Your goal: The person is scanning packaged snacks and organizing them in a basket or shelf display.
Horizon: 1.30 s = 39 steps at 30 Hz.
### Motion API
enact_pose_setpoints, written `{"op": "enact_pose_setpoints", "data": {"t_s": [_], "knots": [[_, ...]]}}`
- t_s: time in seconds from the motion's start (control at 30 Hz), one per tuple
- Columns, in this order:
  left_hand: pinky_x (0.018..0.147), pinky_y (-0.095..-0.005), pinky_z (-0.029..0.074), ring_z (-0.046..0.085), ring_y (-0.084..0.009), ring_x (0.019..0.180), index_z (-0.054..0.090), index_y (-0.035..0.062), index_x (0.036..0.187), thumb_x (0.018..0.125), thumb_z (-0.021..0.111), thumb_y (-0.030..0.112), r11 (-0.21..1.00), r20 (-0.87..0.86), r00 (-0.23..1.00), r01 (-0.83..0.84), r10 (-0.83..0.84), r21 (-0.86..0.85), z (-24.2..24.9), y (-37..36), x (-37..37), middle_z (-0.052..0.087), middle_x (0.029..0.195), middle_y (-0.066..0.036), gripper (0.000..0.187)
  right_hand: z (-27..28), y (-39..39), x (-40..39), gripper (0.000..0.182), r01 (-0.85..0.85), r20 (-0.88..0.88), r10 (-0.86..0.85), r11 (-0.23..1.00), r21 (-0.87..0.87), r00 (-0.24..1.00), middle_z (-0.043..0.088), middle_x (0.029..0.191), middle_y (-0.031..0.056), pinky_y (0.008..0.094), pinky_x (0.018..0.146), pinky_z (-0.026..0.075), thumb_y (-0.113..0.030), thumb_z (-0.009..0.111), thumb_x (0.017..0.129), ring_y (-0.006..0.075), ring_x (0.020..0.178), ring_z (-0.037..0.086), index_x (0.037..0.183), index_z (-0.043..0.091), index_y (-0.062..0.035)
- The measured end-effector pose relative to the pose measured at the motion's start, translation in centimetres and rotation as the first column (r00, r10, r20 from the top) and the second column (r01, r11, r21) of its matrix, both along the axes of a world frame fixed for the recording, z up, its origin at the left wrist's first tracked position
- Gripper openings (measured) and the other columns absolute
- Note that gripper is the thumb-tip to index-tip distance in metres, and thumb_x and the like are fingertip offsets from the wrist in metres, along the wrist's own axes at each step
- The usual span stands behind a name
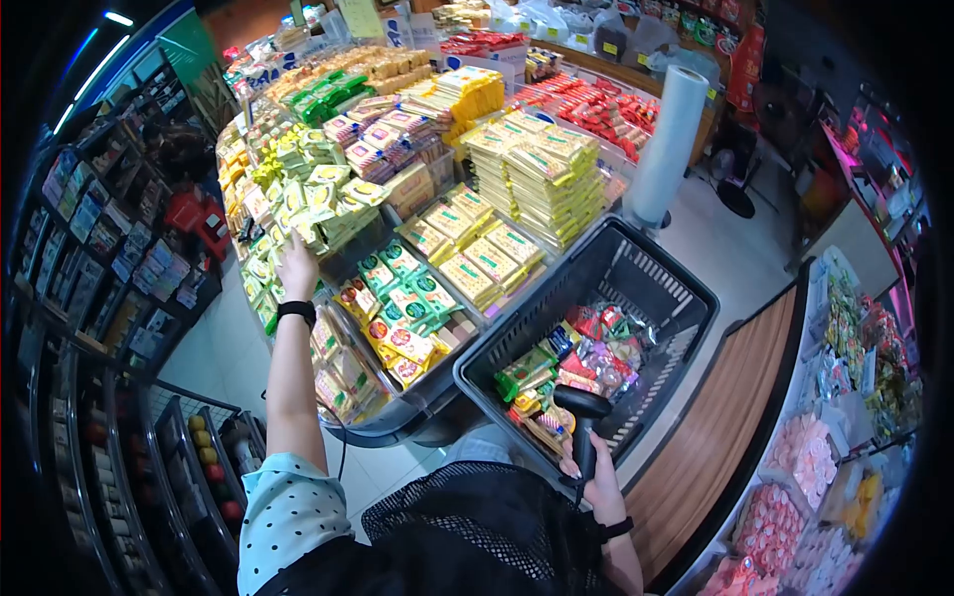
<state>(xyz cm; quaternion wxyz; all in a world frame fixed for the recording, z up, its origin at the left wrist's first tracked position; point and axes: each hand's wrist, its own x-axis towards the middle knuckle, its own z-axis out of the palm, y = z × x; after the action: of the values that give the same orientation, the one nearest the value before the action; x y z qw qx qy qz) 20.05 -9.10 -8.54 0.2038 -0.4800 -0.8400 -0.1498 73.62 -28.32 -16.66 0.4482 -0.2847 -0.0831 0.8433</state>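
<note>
My left hand (297, 263) reaches up to the display stand and closes on a yellow-green snack packet (308, 230) among several like it. A black watch sits on that wrist. My right hand (599, 487) grips the black handle (582, 422) of a dark plastic shopping basket (676, 288), which hangs in front of me. Inside the basket lie several colourful packets (581, 358), green, red and silvery ones.
The tiered stand (427, 179) is piled with yellow, green and red packets. A white plastic-bag roll (668, 144) stands upright behind the basket. A wooden counter edge (725, 417) and trays of wrapped goods (845, 437) lie to the right. Dark shelves (109, 248) line the left aisle.
</note>
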Motion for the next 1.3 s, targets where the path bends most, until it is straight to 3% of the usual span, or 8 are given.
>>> {"op": "enact_pose_setpoints", "data": {"t_s": [0.2, 0.37, 0.47, 0.63, 0.67, 0.93, 1.13, 1.3], "knots": [[0.092, -0.043, 0.035, 0.039, -0.0365, 0.115, 0.036, 0.0033, 0.126, 0.075, 0.058, 0.01, 0.859, -0.064, 0.943, 0.324, -0.326, 0.395, 5.3, -1.1, 12.9, 0.04, 0.123, -0.023, 0.056, 0.1, 0.1, 0.3, 0.036, -0.013, 0.021, 0.012, 0.999, 0.041, 1.0, 0.048, 0.071, 0.0052, 0.0241, 0.05, 0.035, -0.037, 0.043, 0.088, 0.0112, 0.048, 0.042, 0.086, 0.045, -0.0006], [0.077, -0.0395, 0.045, 0.055, -0.0335, 0.087, 0.053, 0.0023, 0.101, 0.074, 0.057, 0.007, 0.467, 0.056, 0.476, 0.822, -0.878, 0.327, 3.2, -2.9, 27.7, 0.057, 0.093, -0.018, 0.027, 0.4, 0.1, 0.4, 0.037, 0.047, -0.021, -0.047, 0.999, 0.014, 0.999, 0.048, 0.07, 0.0042, 0.0244, 0.051, 0.035, -0.037, 0.043, 0.088, 0.0109, 0.049, 0.042, 0.087, 0.046, -0.0003], [0.063, -0.0385, 0.049, 0.059, -0.0297, 0.07, 0.053, 0.0008, 0.081, 0.075, 0.053, 0.016, 0.38, 0.303, 0.394, 0.919, -0.868, -0.107, -3.2, -3.2, 34.5, 0.058, 0.074, -0.016, 0.016, 0.2, -0.1, 0.5, 0.037, 0.076, -0.065, -0.074, 0.996, 0.037, 0.995, 0.047, 0.07, 0.004, 0.0245, 0.052, 0.036, -0.037, 0.043, 0.088, 0.0111, 0.049, 0.042, 0.086, 0.046, -0.0005], [0.067, -0.0353, 0.051, 0.063, -0.0277, 0.084, 0.064, 0.0067, 0.094, 0.079, 0.049, 0.021, 0.226, 0.385, 0.71, 0.603, -0.59, -0.765, -17.0, -2.2, 39.1, 0.064, 0.092, -0.012, 0.025, 0.1, -0.1, 0.2, 0.036, 0.119, -0.023, -0.119, 0.993, 0.015, 0.993, 0.047, 0.068, 0.0024, 0.0238, 0.052, 0.036, -0.038, 0.043, 0.089, 0.0106, 0.049, 0.042, 0.087, 0.047, -0.0015], [0.061, -0.0491, 0.05, 0.061, -0.025, 0.09, 0.063, 0.0111, 0.102, 0.08, 0.051, 0.02, 0.297, 0.254, 0.803, 0.464, -0.54, -0.835, -19.3, -2.1, 39.3, 0.062, 0.103, -0.008, 0.027, -0.2, -0.2, 0.3, 0.036, 0.129, -0.024, -0.129, 0.992, 0.016, 0.991, 0.047, 0.068, 0.0024, 0.0238, 0.052, 0.036, -0.038, 0.043, 0.089, 0.0106, 0.049, 0.042, 0.087, 0.047, -0.0015], [0.056, -0.0525, 0.049, 0.063, -0.0275, 0.083, 0.066, 0.0097, 0.094, 0.079, 0.051, 0.02, 0.226, 0.326, 0.766, 0.515, -0.553, -0.827, -18.7, -1.8, 38.8, 0.065, 0.092, -0.008, 0.024, -0.2, -1.0, 0.7, 0.037, 0.102, -0.049, -0.099, 0.993, 0.056, 0.994, 0.047, 0.067, 0.0024, 0.0228, 0.05, 0.034, -0.039, 0.042, 0.089, 0.0103, 0.048, 0.041, 0.087, 0.047, -0.002], [0.062, -0.0363, 0.053, 0.065, -0.0223, 0.078, 0.067, 0.0085, 0.086, 0.073, 0.058, 0.014, 0.436, 0.304, 0.748, 0.612, -0.59, -0.66, -12.0, -1.6, 38.0, 0.066, 0.084, -0.01, 0.017, 0.3, -0.4, 0.6, 0.037, 0.089, -0.009, -0.088, 0.995, 0.05, 0.996, 0.048, 0.069, 0.003, 0.0239, 0.052, 0.036, -0.038, 0.042, 0.089, 0.0107, 0.05, 0.043, 0.087, 0.047, -0.0013], [0.068, -0.0344, 0.048, 0.062, -0.0295, 0.076, 0.064, -0.0009, 0.087, 0.072, 0.067, 0.033, 0.45, 0.775, 0.475, 0.849, -0.418, -0.278, -5.4, -2.3, 34.6, 0.064, 0.081, -0.018, 0.037, -0.2, 0.1, 0.7, 0.036, 0.063, -0.035, -0.062, 0.998, 0.021, 0.997, 0.049, 0.072, 0.004, 0.0242, 0.053, 0.036, -0.037, 0.043, 0.088, 0.0112, 0.051, 0.043, 0.087, 0.047, -0.0007]]}}
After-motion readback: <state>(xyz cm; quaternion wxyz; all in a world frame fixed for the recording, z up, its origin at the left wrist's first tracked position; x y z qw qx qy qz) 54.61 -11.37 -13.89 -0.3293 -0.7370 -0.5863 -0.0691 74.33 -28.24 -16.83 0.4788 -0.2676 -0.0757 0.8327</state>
